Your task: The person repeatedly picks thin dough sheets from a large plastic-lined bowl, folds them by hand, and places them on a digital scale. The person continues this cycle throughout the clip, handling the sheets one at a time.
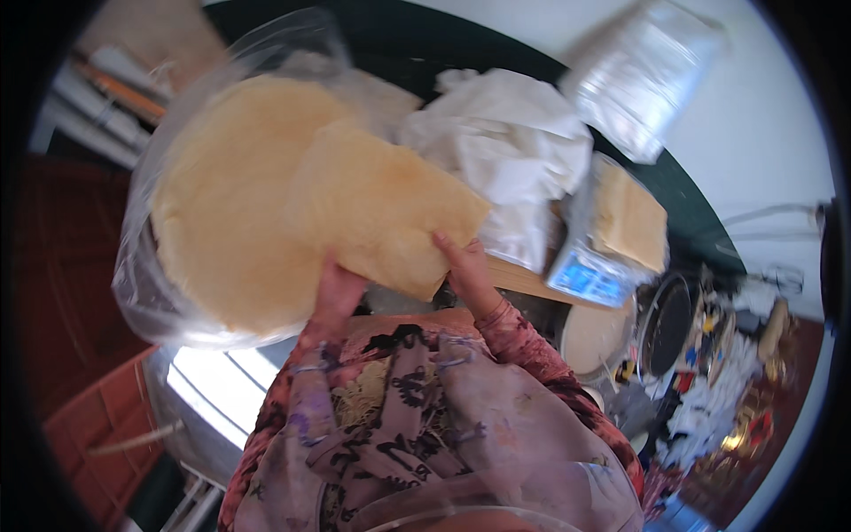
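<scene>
A flat tan sheet of soft, bread-like or pastry-like material is held near its front edge by both hands. My right hand grips its right corner, thumb on top and fingers beneath. My left hand holds the near edge further left, its fingers hidden under the sheet. The sheet's left part overlaps a larger round tan piece, which lies in a clear plastic bag. A crumpled white cloth or bag lies behind and to the right of the sheet.
Right of the white bundle lies a clear package of tan stacked slabs near a wooden board. Farther back is a shiny clear plastic packet. A bucket with pale contents and a dark round pan stand at the right.
</scene>
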Demonstrator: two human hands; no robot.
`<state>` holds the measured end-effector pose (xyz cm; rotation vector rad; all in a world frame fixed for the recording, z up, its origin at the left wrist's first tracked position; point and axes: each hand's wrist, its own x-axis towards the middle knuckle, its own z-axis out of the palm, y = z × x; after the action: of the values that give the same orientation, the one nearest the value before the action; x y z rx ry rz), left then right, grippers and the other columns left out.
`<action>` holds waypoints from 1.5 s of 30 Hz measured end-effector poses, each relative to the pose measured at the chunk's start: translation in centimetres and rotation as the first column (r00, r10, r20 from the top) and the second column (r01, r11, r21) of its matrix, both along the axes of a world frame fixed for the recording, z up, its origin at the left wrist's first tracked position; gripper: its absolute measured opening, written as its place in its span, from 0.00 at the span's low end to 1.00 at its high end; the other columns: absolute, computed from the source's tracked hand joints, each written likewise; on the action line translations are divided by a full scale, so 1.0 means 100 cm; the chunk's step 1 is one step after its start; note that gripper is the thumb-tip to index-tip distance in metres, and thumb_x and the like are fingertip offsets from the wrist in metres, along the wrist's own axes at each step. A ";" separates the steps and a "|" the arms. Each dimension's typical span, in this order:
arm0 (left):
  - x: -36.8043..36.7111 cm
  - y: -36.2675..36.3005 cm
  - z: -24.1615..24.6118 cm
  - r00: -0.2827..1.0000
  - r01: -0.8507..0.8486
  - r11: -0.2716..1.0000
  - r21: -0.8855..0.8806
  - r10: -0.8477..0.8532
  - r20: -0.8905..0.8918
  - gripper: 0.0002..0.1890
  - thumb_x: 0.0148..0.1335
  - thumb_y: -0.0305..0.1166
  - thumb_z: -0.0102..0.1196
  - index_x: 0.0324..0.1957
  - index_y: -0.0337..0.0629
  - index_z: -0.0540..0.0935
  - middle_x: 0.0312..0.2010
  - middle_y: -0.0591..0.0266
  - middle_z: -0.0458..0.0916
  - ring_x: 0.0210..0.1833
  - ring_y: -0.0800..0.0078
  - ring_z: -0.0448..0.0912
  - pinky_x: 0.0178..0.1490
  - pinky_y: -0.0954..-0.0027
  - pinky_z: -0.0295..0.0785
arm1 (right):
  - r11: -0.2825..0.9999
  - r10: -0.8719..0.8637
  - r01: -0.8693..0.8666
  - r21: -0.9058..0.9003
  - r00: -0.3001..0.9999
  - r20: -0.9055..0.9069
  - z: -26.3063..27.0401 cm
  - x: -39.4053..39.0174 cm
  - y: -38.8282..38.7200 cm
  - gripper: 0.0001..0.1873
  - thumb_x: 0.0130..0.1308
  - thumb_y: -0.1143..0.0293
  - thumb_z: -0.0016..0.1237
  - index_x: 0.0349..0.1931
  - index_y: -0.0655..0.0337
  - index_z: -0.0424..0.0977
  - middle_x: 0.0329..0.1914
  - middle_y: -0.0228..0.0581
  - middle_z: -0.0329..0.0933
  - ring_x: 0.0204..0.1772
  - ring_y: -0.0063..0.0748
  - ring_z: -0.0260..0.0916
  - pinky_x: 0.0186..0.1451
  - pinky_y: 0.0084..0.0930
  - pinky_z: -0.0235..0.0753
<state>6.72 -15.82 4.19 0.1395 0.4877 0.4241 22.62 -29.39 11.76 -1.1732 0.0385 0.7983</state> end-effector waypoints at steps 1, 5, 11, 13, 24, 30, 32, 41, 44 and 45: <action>0.007 -0.007 0.007 1.000 -0.023 1.000 -0.018 0.024 0.017 0.23 0.68 0.44 0.42 0.58 0.41 0.67 0.57 0.54 0.71 0.59 0.63 0.70 0.60 0.63 0.68 | 1.000 -0.008 0.008 -0.003 0.999 0.045 0.007 0.016 -0.030 0.15 0.60 0.73 0.54 0.46 0.67 0.72 0.42 0.37 0.77 0.40 0.26 0.75 0.44 0.22 0.76; 0.077 -0.065 0.043 0.990 0.137 0.990 0.029 -0.137 0.021 0.16 0.65 0.34 0.48 0.54 0.40 0.71 0.52 0.61 0.75 0.53 0.67 0.74 0.58 0.61 0.70 | 0.998 -0.026 0.030 -0.053 0.995 0.091 0.031 0.093 -0.150 0.14 0.59 0.73 0.54 0.46 0.68 0.73 0.41 0.37 0.78 0.40 0.27 0.76 0.43 0.21 0.76; 0.242 -0.208 0.100 0.930 0.342 0.903 0.259 -0.365 0.046 0.10 0.64 0.29 0.49 0.47 0.39 0.75 0.44 0.61 0.79 0.48 0.71 0.77 0.54 0.65 0.72 | 0.967 -0.037 0.136 -0.216 0.912 0.409 0.079 0.264 -0.333 0.19 0.61 0.67 0.52 0.49 0.69 0.70 0.43 0.38 0.77 0.43 0.26 0.75 0.44 0.22 0.76; 0.289 -0.249 0.106 0.901 0.413 0.873 0.261 -0.433 0.023 0.09 0.63 0.30 0.51 0.44 0.39 0.75 0.41 0.62 0.79 0.47 0.72 0.77 0.53 0.66 0.72 | 0.962 -0.023 0.151 -0.227 0.875 0.484 0.081 0.317 -0.377 0.20 0.60 0.68 0.53 0.50 0.70 0.69 0.43 0.40 0.77 0.43 0.27 0.75 0.45 0.22 0.75; 0.353 -0.323 0.054 0.714 0.686 0.705 0.178 -0.607 -0.348 0.09 0.60 0.30 0.53 0.39 0.36 0.76 0.38 0.58 0.79 0.42 0.69 0.79 0.45 0.71 0.75 | 0.759 0.234 0.203 -0.619 0.802 0.549 -0.009 0.423 -0.450 0.18 0.56 0.69 0.56 0.45 0.68 0.74 0.38 0.36 0.78 0.38 0.23 0.73 0.40 0.20 0.72; 0.285 -0.269 0.058 0.621 0.775 0.436 0.458 -0.657 -0.427 0.09 0.53 0.32 0.58 0.31 0.35 0.81 0.26 0.62 0.80 0.26 0.77 0.78 0.27 0.77 0.72 | 0.459 0.216 0.738 -0.495 0.448 0.868 0.069 0.360 -0.389 0.25 0.60 0.70 0.53 0.55 0.74 0.65 0.54 0.57 0.70 0.56 0.43 0.68 0.59 0.30 0.67; 0.227 -0.233 0.056 0.734 0.673 0.525 0.521 -0.557 -0.388 0.11 0.53 0.32 0.59 0.36 0.34 0.81 0.27 0.62 0.81 0.29 0.78 0.78 0.30 0.76 0.73 | 0.603 0.320 0.718 -0.347 0.180 0.930 0.081 0.309 -0.325 0.21 0.60 0.73 0.52 0.53 0.69 0.68 0.51 0.50 0.72 0.50 0.37 0.71 0.54 0.26 0.69; -0.056 -0.041 0.010 0.224 -0.362 0.521 0.773 0.853 -0.471 0.18 0.58 0.24 0.53 0.51 0.34 0.72 0.42 0.63 0.76 0.44 0.78 0.73 0.49 0.77 0.69 | 0.515 0.534 -0.682 -0.519 -0.218 0.817 0.003 -0.009 0.063 0.16 0.54 0.71 0.55 0.44 0.62 0.73 0.39 0.46 0.75 0.43 0.45 0.72 0.47 0.35 0.71; -0.123 -0.007 0.003 0.108 -0.493 0.531 0.689 0.824 -0.557 0.24 0.57 0.22 0.51 0.57 0.32 0.65 0.45 0.59 0.74 0.45 0.73 0.73 0.49 0.74 0.69 | 0.452 0.413 -0.695 -0.559 -0.393 0.822 -0.032 -0.104 0.135 0.23 0.52 0.63 0.57 0.48 0.61 0.71 0.46 0.47 0.73 0.51 0.49 0.68 0.53 0.40 0.67; -0.139 0.000 0.004 0.157 -0.520 0.617 0.591 0.749 -0.644 0.24 0.57 0.22 0.51 0.57 0.32 0.65 0.45 0.58 0.74 0.44 0.72 0.74 0.48 0.73 0.70 | 0.454 0.399 -0.678 -0.578 -0.425 0.812 -0.044 -0.128 0.145 0.24 0.52 0.64 0.57 0.49 0.61 0.70 0.46 0.47 0.72 0.51 0.49 0.68 0.53 0.40 0.67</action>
<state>-7.18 -15.80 4.56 0.3941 1.5776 1.3311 9.78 -14.90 7.40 -1.2323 -2.1820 0.5950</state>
